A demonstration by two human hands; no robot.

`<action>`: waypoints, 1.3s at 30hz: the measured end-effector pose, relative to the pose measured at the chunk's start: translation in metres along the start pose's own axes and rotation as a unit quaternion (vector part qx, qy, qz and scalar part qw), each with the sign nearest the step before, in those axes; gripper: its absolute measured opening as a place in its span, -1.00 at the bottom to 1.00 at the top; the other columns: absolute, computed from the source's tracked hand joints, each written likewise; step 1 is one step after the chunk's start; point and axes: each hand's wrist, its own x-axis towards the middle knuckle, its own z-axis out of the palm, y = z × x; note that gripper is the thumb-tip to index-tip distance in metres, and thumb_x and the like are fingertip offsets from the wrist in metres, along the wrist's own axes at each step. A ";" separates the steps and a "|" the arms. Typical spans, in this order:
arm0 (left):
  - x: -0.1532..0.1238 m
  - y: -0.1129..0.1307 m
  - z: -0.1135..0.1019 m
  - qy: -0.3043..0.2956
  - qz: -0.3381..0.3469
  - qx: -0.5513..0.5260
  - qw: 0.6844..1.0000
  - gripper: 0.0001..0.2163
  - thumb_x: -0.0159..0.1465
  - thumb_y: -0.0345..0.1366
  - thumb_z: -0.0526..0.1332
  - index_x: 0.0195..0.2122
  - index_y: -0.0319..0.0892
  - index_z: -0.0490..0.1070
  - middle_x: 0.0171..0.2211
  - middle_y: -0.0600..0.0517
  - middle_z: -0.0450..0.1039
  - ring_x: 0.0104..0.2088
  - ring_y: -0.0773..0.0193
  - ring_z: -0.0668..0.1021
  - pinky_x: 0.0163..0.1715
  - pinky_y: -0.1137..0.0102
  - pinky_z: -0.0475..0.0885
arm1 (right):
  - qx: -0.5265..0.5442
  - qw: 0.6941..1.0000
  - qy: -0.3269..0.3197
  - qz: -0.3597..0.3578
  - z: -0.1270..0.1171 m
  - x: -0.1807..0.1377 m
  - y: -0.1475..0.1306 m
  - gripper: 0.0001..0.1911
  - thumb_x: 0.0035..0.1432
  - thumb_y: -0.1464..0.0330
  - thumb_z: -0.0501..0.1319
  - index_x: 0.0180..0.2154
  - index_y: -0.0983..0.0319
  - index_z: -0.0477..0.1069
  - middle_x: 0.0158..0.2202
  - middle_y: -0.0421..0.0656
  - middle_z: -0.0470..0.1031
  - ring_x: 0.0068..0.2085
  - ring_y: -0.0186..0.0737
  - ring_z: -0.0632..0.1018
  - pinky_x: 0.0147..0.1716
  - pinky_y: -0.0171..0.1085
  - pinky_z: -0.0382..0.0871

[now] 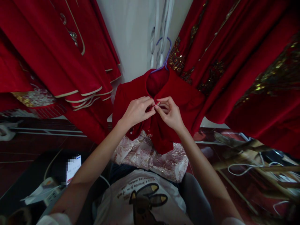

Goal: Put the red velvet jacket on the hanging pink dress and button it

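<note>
A dark red velvet jacket [187, 100] hangs on a purple hanger [166, 56] in front of me. My left hand [137, 111] pinches the left edge of its front opening just below the collar. My right hand [170, 113] pinches the right edge, and a small metal fastener [157, 103] shows between the fingertips of both hands. The two hands touch at the closure. A pink and gold brocade skirt [152, 156] hangs out below the jacket's hem.
Red embroidered garments hang close on the left [58, 56] and on the right [246, 62]. A white wall [133, 34] lies behind. A phone [73, 167] and white cables lie lower left. Pale sticks and cords [253, 165] lie lower right.
</note>
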 end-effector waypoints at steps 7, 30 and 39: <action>0.003 0.007 0.004 -0.025 0.021 0.080 0.996 -0.96 0.28 -0.37 0.19 -0.31 -0.18 0.42 -0.33 0.00 0.45 -0.27 0.21 0.51 -0.35 0.39 0.40 | -0.031 0.999 0.003 -0.025 0.002 0.004 0.002 -0.74 0.12 0.39 0.24 -0.14 0.16 0.27 -0.20 -0.18 0.50 -0.16 -0.27 0.59 -0.18 -0.24 0.57; -0.027 0.018 0.050 0.196 -0.288 -0.401 0.847 -0.87 0.23 -0.23 0.31 -0.26 -0.16 0.53 -0.28 0.00 0.61 -0.29 0.30 0.63 -0.30 0.42 0.55 | -0.144 0.986 0.080 0.033 0.042 -0.064 0.001 -0.45 -0.03 0.32 0.35 -0.08 0.14 0.08 -0.10 -0.10 0.27 -0.20 -0.20 0.45 -0.31 -0.21 0.48; -0.030 0.015 0.036 0.179 -0.294 -0.379 0.859 -0.83 0.22 -0.20 0.32 -0.27 -0.19 0.48 -0.30 -0.01 0.58 -0.33 0.35 0.60 -0.32 0.47 0.51 | -0.062 0.983 -0.053 0.167 -0.011 -0.051 0.001 -0.63 0.03 0.32 0.26 -0.19 0.16 0.10 -0.37 -0.26 0.37 -0.38 -0.29 0.47 -0.39 -0.30 0.36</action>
